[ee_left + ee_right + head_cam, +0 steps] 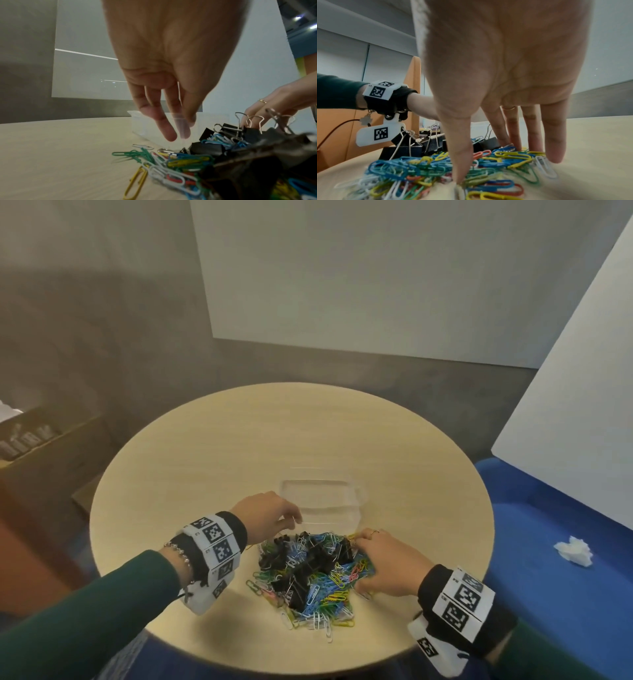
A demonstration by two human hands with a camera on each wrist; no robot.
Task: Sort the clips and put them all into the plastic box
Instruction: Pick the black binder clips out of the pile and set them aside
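Note:
A clear plastic box stands on the round table, just behind a mixed pile. The pile holds black binder clips and coloured paper clips. My left hand hovers at the pile's far left edge, by the box's near wall. Its thumb and forefinger pinch what looks like a thin white paper clip, blurred. My right hand lies spread on the pile's right side, its straight fingers pressing down on paper clips.
The light wooden table is bare beyond the box. To the right, a crumpled white tissue lies on a blue seat. A cardboard box sits low at the left. White boards stand behind.

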